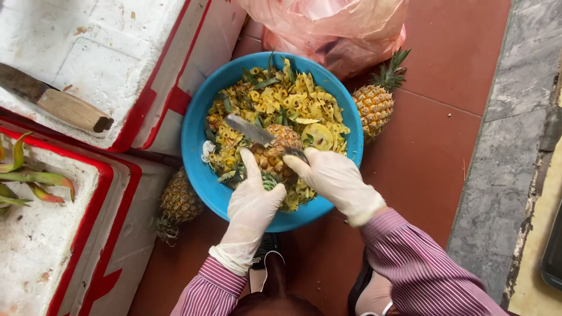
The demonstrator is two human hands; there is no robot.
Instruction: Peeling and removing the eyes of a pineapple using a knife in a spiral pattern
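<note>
Over a blue basin [196,134] heaped with yellow pineapple peelings, my left hand [252,202] in a white glove grips a pineapple [275,153] by its leafy end. Next to it my right hand [336,178], also gloved, holds a knife [252,131]. The blade lies across the top of the fruit and points to the upper left. Both sleeves are striped purple.
A whole pineapple [377,99] lies right of the basin, another [178,202] under its left edge. A pink plastic bag [333,29] sits behind. White foam boxes [88,52] with red tape stand left; a wooden-handled tool [64,108] rests on one. A grey stone kerb [509,146] runs along the right.
</note>
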